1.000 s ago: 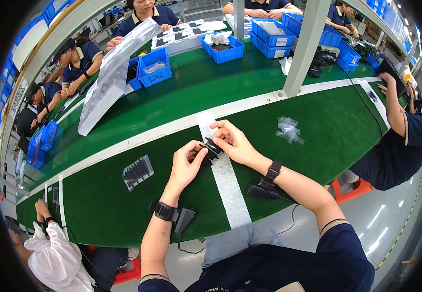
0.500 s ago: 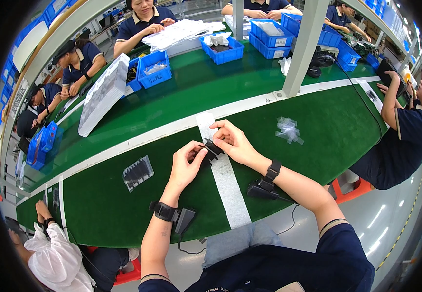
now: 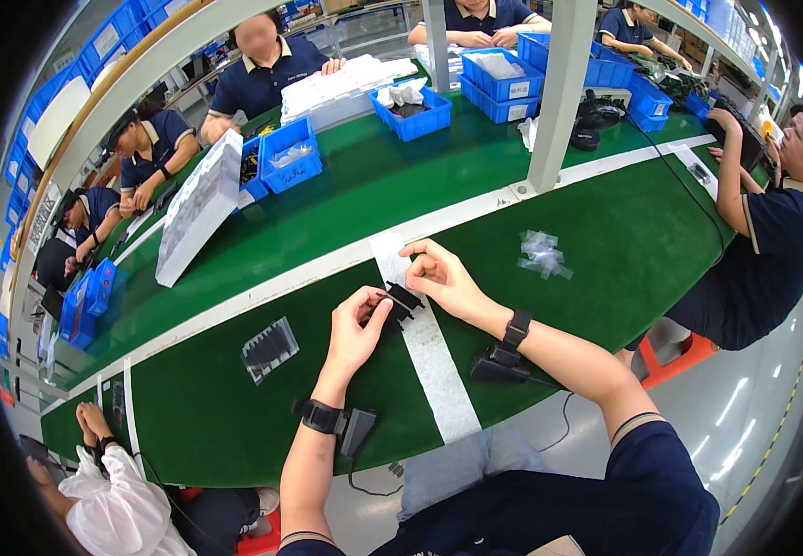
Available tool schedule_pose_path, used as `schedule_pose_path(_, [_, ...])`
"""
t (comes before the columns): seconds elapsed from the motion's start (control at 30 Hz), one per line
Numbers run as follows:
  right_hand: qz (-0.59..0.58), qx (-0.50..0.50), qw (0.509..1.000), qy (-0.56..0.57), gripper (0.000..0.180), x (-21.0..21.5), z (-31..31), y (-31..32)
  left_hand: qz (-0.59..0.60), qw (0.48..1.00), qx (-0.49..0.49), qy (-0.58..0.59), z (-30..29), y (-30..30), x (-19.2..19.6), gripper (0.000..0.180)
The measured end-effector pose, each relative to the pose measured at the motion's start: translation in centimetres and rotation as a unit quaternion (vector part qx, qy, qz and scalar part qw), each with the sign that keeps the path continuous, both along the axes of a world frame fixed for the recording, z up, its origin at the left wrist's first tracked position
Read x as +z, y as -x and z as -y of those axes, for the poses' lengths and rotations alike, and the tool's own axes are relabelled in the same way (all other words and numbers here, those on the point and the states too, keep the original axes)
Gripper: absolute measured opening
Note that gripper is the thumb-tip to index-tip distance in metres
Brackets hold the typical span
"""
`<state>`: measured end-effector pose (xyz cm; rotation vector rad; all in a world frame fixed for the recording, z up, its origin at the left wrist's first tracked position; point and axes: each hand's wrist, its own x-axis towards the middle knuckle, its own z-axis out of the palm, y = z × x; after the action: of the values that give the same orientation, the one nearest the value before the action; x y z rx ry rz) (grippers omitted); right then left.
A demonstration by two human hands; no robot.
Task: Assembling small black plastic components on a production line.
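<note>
My left hand [image 3: 357,326] pinches a small black part [image 3: 405,298] with notched edges between thumb and fingertips, over the white strip [image 3: 446,394] that runs across the green mat. Just to the right of it is my right hand [image 3: 446,283], apart from the part. Its thumb and fingers are curled together in a pinch; whatever sits between them is too small to make out. On the mat left of my hands lies a clear sheet [image 3: 270,350] with several black pieces on it. A loose heap of clear film scraps [image 3: 542,255] rests to the right.
A pale metal post [image 3: 559,111] rises from the bench beyond my right hand. Blue bins [image 3: 292,157] and a leaning white foam tray [image 3: 199,208] stand farther back. Co-workers sit around the bench, one close on the right. Strapped wrist devices [image 3: 357,428] trail cables.
My right hand has drawn slightly away from the black part, which stays in my left hand. The view has shifted a little. Across the bench, a co-worker's hands have moved apart.
</note>
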<state>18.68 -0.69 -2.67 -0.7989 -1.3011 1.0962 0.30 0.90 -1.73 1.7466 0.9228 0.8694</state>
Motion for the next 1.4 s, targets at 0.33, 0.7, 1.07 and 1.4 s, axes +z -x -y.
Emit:
schedule_pose_path(0.33, [0.012, -0.041, 0.999, -0.003, 0.029, -0.2, -0.3, -0.2, -0.063, 0.998, -0.032, 0.001, 0.8, 0.1, 0.6, 0.035])
schedule_pose_path(0.7, [0.016, -0.077, 0.997, 0.012, 0.029, -0.2, -0.6, 0.0, -0.114, 0.987, 0.035, -0.11, 0.6, 0.0, -0.2, 0.025])
schedule_pose_path(1.07, [0.04, -0.081, 0.996, -0.003, 0.026, -0.5, -0.5, -0.1, -0.116, 0.987, 0.023, -0.11, 0.5, -0.2, -0.4, 0.017])
schedule_pose_path(1.4, [0.041, -0.07, 0.997, -0.001, 0.025, -0.5, -0.6, -0.1, -0.117, 0.985, 0.018, -0.124, 0.5, -0.4, 0.0, 0.015])
